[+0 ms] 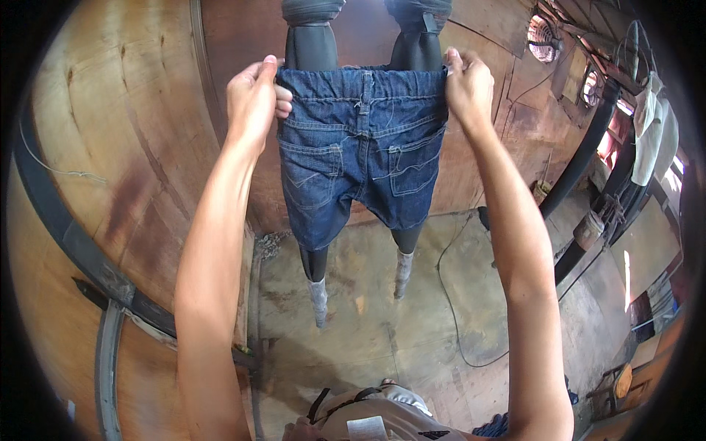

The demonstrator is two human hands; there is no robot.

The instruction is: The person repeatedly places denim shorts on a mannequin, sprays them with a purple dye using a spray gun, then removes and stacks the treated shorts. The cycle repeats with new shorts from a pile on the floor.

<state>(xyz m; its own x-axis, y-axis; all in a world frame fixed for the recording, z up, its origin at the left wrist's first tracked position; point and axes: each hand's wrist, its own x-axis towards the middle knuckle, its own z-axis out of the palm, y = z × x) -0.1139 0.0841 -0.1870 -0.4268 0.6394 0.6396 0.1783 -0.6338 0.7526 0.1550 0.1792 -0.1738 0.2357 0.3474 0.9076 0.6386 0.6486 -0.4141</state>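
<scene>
Small dark blue denim shorts (360,154) hang in front of me with the back pockets and elastic waistband facing me. They are around a pair of dark leg forms (310,48) that come down from above. The forms' lower ends taper out below the hems and are wrapped in greyish material (318,301). My left hand (255,99) is closed on the left end of the waistband, its thumb on top. At the other end my right hand (471,82) pinches the waistband by its corner. Both arms are stretched out and raised.
Brown wooden panels (140,140) stand behind and to the left. A thin black cable (445,294) lies on the stained floor (353,345). To the right are dark pipes (581,165), a hanging pale cloth (651,132) and a wall fan (544,37). A dark curved pipe (81,246) runs at the left.
</scene>
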